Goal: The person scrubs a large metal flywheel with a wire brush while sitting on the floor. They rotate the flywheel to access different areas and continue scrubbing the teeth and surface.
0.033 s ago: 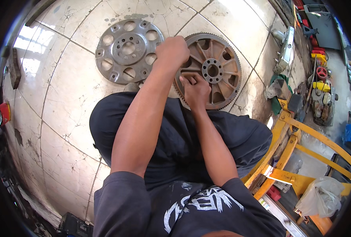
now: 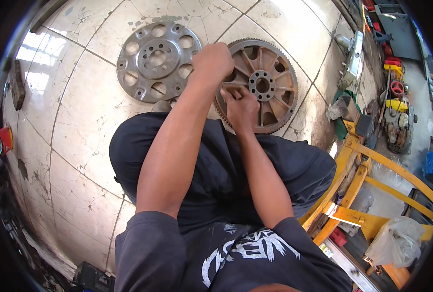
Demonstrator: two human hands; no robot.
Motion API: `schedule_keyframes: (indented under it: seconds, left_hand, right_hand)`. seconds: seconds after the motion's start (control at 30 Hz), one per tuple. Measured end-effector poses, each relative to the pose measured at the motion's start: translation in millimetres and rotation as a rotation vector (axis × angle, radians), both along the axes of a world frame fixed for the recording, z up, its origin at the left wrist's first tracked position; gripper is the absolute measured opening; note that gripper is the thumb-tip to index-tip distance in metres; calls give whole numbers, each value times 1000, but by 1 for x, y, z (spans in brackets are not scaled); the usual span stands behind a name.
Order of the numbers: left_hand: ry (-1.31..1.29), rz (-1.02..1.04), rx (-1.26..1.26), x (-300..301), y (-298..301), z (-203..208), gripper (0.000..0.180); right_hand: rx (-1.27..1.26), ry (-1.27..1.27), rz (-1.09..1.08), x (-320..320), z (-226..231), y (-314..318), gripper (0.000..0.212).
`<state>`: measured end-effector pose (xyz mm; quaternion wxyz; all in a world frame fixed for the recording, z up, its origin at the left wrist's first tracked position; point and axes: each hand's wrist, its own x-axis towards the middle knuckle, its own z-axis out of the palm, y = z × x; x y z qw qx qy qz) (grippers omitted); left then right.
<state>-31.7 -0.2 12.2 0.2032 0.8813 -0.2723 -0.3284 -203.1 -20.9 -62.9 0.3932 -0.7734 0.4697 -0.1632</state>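
Observation:
A rusty spoked flywheel with a toothed rim and a ring of holes around its hub lies flat on the tiled floor. To its left lies a round grey metal plate with large round cutouts and small bolt holes. My left hand is closed in a fist between the two, over the flywheel's upper-left rim and the plate's right edge. Lower, over the flywheel's left spokes, my right hand has its fingers curled together. Whatever either hand grips is hidden by the fingers.
My bent legs in dark trousers flank the near side. A yellow metal frame stands at the right, with a clear plastic bag on it. A silver metal part and a machine with a red wheel are farther right.
The view has shifted slightly, so the plate and flywheel sit a little higher in it. Both hands keep nearly the same pose.

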Motion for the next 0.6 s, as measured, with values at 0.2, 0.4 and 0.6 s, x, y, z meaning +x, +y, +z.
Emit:
schedule_keyframes:
  seconds: [0.2, 0.4, 0.6]
  left_hand:
    - [-53, 58, -37, 4, -2, -10, 29]
    - [-55, 33, -57, 5, -5, -13, 30]
    - [-78, 82, -80, 4, -3, -18, 29]
  right_hand:
    - [35, -102, -46, 3, -22, -6, 22]
    - [58, -11, -40, 13, 6, -5, 24]
    - [53, 22, 12, 10, 9, -5, 26]
